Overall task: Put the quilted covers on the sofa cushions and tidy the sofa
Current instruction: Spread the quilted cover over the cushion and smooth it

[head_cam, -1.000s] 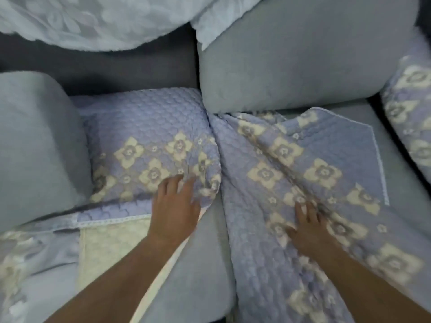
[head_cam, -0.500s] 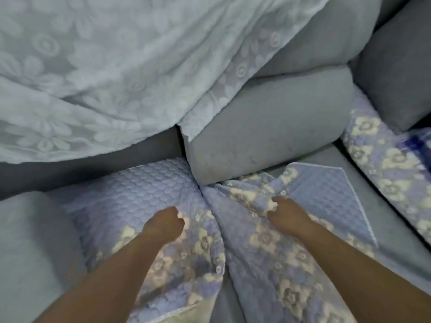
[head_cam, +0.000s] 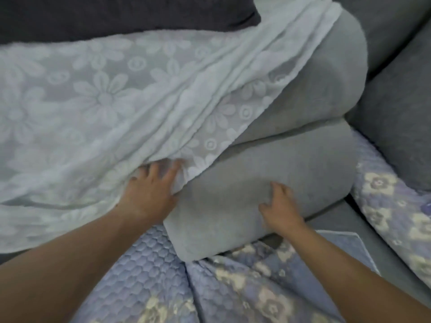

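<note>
Two blue quilted covers with cream flowers lie on the seat cushions, one at the lower left [head_cam: 144, 271] and one at the lower right [head_cam: 256, 290]. A grey back cushion [head_cam: 291, 173] lies across them, with a second grey cushion [head_cam: 326, 73] stacked behind it. My left hand [head_cam: 149, 192] reaches with spread fingers to the edge of the white lace throw [head_cam: 105, 101], at the grey cushion's left end. My right hand [head_cam: 279, 206] rests on the front of the grey cushion, fingers bent and spread.
A third flowered quilted cover [head_cam: 391, 206] lies on the seat at the right. Dark grey sofa cushions [head_cam: 401, 108] stand at the upper right. The dark sofa back [head_cam: 116, 15] runs along the top.
Both hands left the quilted covers and moved up and away from me. The left now touches the lace throw's edge, the right lies on the grey back cushion. The view tilted upward.
</note>
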Demonstrator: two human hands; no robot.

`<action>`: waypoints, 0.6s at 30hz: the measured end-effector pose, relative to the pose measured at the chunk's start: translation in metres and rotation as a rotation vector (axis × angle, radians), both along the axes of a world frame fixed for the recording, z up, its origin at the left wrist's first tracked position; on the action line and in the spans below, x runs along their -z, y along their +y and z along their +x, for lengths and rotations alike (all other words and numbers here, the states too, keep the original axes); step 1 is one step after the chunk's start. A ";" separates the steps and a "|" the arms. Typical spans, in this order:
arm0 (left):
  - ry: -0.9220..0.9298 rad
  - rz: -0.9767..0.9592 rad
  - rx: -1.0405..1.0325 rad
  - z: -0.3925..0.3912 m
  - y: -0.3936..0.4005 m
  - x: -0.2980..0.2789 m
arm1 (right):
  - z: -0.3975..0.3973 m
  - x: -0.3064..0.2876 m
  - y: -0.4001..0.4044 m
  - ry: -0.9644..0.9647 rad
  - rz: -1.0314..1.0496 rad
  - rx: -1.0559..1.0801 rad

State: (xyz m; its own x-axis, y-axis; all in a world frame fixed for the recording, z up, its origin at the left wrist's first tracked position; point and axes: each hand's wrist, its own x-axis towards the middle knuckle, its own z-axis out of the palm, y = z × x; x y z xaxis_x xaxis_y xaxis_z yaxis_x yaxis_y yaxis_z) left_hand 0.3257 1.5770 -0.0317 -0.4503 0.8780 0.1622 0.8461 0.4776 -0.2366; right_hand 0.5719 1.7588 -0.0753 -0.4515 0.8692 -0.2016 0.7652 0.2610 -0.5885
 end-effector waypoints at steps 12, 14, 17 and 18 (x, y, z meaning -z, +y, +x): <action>-0.877 0.570 -0.268 0.050 0.045 -0.146 | -0.067 -0.013 0.061 -0.260 0.000 -0.461; -1.113 1.171 -0.392 0.009 0.056 -0.223 | -0.067 -0.018 0.059 -0.299 0.000 -0.453; -0.792 1.152 -0.383 -0.062 0.072 -0.314 | -0.075 -0.034 0.055 -0.372 -0.089 -0.452; -0.675 0.842 -0.419 -0.075 0.074 -0.320 | -0.078 -0.038 0.056 -0.385 -0.113 -0.452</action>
State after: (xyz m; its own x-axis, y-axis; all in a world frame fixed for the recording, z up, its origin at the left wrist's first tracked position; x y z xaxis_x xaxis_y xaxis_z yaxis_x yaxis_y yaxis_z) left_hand 0.2505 1.6511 0.2883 -0.8982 0.3679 0.2404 0.4173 0.5422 0.7293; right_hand 0.4942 1.8152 -0.0373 -0.6470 0.5723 -0.5039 0.7569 0.5618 -0.3338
